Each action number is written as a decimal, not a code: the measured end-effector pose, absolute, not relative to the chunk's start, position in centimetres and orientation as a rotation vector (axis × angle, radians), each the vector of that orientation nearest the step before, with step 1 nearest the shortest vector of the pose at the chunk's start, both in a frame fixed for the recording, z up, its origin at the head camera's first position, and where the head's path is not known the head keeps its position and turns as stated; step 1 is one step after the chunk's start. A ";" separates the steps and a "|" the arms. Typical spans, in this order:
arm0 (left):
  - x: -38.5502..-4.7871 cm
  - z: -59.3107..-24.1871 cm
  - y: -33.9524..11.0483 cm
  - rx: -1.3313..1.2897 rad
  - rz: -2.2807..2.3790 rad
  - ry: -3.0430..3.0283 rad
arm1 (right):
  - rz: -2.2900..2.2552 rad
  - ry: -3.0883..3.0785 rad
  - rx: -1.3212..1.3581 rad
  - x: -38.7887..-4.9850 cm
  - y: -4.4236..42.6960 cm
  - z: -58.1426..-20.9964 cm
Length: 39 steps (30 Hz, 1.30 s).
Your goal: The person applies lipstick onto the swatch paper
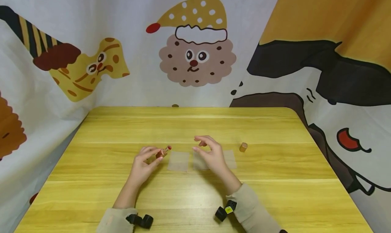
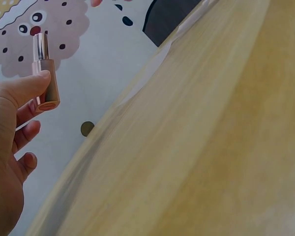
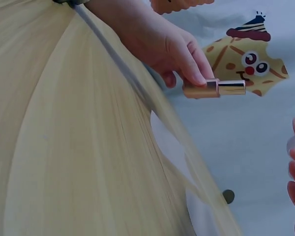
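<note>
Uncapped Lipstick Held Aloft Over Wood-Grain Table

The lipstick, in a copper-toned case, is pinched between the thumb and fingers of the left hand, above the table and just left of a thin, pale sheet. It is seen tilted in the head view, its red tip pointed up and to the right. By the left wrist camera, its shiny inner tube is shown raised out of the case. Nothing is held by the right hand, whose thumb and fingers are set apart and gently bent above more pale sheeting; whether one piece or two is laid there cannot be told, as part is hidden by the hand. A small copper-toned cap is placed on the table, to the right of the sheeting and apart from both hands. Black devices are worn at the beige sleeves. The scene is backed by a white cloth printed with cartoon food faces.
</note>
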<state>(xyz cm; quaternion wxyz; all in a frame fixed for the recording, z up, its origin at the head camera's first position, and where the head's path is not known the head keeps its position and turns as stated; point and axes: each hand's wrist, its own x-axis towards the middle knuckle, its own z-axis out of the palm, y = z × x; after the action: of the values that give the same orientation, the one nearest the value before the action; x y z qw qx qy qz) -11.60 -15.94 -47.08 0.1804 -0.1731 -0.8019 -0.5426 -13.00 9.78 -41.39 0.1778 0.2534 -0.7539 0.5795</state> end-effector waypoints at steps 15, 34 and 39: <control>-10.7 -44.9 -15.4 -0.540 -1.520 -2.254 | 1.781 -2.186 0.728 -12.8 6.7 -41.7; -10.5 -44.8 -15.4 -0.564 -1.513 -2.249 | 1.892 -2.245 0.746 -12.6 4.1 -42.7; -10.5 -44.8 -15.3 -0.580 -1.517 -2.253 | 1.918 -2.243 0.732 -12.5 3.8 -42.9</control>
<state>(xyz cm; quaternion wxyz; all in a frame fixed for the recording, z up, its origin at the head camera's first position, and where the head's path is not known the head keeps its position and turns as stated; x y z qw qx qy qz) -10.49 -15.33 -44.83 0.1809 -0.2052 -0.7978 -0.5372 -12.46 3.85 -42.93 0.0506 0.2403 -0.7368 0.6300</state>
